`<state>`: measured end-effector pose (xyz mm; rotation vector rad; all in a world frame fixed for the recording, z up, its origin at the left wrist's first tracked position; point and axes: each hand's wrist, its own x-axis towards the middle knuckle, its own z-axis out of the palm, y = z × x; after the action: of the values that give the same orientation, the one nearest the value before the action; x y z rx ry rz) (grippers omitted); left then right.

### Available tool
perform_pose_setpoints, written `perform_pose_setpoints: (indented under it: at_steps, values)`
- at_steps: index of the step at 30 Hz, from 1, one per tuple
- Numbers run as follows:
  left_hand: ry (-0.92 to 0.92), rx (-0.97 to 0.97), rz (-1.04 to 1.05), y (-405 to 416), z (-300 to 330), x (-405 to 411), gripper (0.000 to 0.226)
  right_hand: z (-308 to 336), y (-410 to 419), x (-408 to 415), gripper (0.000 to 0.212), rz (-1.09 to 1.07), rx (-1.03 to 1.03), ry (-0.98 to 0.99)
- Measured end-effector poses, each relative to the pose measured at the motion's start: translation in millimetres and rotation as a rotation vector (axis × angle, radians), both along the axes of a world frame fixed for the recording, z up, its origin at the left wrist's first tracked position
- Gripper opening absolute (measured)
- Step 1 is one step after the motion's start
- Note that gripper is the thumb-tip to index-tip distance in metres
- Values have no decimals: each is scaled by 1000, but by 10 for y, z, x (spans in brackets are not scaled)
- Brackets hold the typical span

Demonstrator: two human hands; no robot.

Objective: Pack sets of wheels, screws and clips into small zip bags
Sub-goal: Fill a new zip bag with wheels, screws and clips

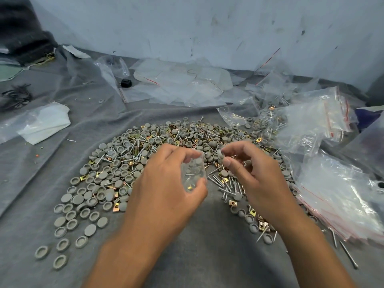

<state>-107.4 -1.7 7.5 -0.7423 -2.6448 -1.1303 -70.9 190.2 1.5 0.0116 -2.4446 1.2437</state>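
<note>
My left hand grips a small clear zip bag between thumb and fingers; grey wheels, a screw and a brass clip show through the plastic. My right hand pinches a grey wheel at the bag's mouth. Both hands hover above a wide heap of grey wheels, silver screws and brass clips spread on the grey cloth.
Filled zip bags lie at the right, and a stack of empty red-striped bags sits nearer. Loose clear bags lie at the back by the wall. A white bag is at the left, a small black object behind it.
</note>
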Motion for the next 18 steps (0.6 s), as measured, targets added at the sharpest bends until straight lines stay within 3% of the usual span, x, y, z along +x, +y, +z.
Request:
perform_pose_setpoints:
  at_steps: [3, 11, 15, 18]
  values:
    - [7, -6, -13, 11, 11, -1, 40, 135, -251, 94, 9, 131, -73, 112]
    - [-13, -10, -10, 13, 48, 10, 34, 38, -421, 81, 16, 88, 226, 146]
    - [-18, 1, 5, -8, 49, 22, 39, 99, -217, 66, 6, -15, 16, 210]
    - [-14, -4, 6, -27, 50, 28, 42, 8, 96, -27, 9, -205, -38, 54]
